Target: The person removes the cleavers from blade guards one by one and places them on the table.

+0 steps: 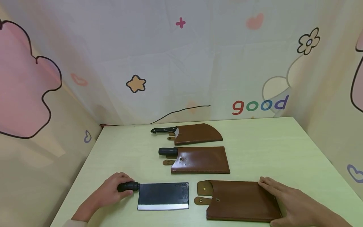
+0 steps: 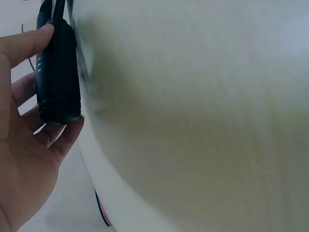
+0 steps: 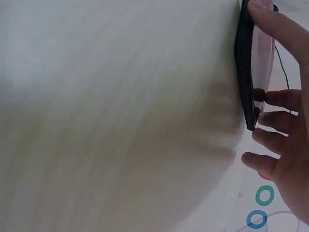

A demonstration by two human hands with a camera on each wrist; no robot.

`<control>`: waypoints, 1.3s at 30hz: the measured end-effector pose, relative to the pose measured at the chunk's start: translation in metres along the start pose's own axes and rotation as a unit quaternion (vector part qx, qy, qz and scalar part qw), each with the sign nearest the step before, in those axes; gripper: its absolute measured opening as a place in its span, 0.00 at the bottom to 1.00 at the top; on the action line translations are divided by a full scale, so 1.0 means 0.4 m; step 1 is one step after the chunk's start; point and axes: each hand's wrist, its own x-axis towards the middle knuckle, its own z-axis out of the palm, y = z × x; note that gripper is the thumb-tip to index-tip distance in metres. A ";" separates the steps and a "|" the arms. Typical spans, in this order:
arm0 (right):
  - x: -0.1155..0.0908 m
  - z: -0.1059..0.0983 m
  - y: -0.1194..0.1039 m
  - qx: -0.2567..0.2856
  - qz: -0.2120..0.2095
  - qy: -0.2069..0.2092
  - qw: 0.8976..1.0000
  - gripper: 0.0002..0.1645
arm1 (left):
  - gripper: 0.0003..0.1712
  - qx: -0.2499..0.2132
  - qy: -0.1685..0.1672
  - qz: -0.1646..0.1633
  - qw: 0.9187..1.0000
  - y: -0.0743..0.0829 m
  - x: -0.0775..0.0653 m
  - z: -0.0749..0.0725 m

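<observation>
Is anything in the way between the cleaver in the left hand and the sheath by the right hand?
In the head view, no separate object shows between the cleaver and the sheath, just a narrow gap of table. Only the sheath's own two tabs project from its mouth toward the cleaver.

I read the cleaver (image 1: 163, 196) as metal, its broad face dark and nearly matt, its edge strip bright and polished; its handle (image 1: 129, 186) looks like smooth black plastic; the front sheath (image 1: 241, 200) strikes me as smooth brown leather or imitation leather, softly glossy, with a metal-looking stud (image 1: 217, 199); the middle sheath (image 1: 204, 160) shows me sharper highlights; I see the worktop (image 1: 269, 154) as smooth and faintly grained, the backdrop (image 1: 210, 72) as matt, lightly creased printed cloth.
</observation>
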 end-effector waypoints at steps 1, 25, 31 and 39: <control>0.002 -0.001 0.003 -0.002 -0.013 0.010 1.000 0.69 | 0.23 0.003 -0.001 0.000 1.000 0.003 0.002 -0.004; 0.199 -0.084 -0.005 0.013 -0.048 0.063 0.997 0.56 | 0.34 0.020 0.039 0.009 0.999 0.120 0.184 -0.049; 0.279 -0.088 -0.012 0.036 -0.011 0.070 0.997 0.60 | 0.37 0.001 0.057 0.008 0.998 0.143 0.248 -0.049; 0.380 -0.064 -0.018 0.053 -0.001 0.050 0.997 0.65 | 0.40 -0.031 0.047 0.040 0.998 0.154 0.331 -0.047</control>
